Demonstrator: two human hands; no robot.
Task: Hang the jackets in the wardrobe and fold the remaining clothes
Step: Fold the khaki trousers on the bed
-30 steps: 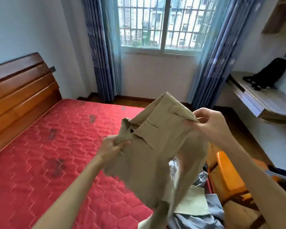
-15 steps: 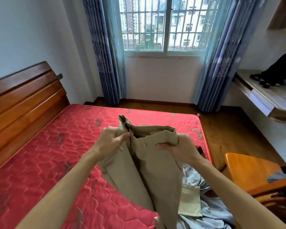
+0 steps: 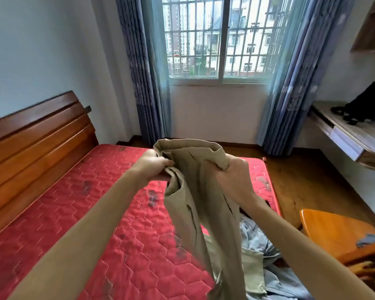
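I hold up khaki trousers (image 3: 195, 191) by the waistband above the red mattress (image 3: 78, 224). My left hand (image 3: 152, 167) grips the left side of the waistband. My right hand (image 3: 232, 178) clutches the right side, fingers buried in the cloth. The legs hang down toward the bed's near right corner. Under them lies a heap of light blue-grey clothes (image 3: 260, 241) with a beige piece (image 3: 250, 271) on top. No wardrobe is in view.
A wooden headboard (image 3: 35, 144) runs along the left. An orange wooden chair (image 3: 336, 232) with a scrap of blue cloth stands at the right of the bed. A wall desk (image 3: 351, 135) carries a black backpack (image 3: 364, 102). Window and blue curtains are ahead.
My hands came closer together and now both grip the waistband, with the trousers hanging straighter. The view tilted up and left, showing more of the mattress and floor.
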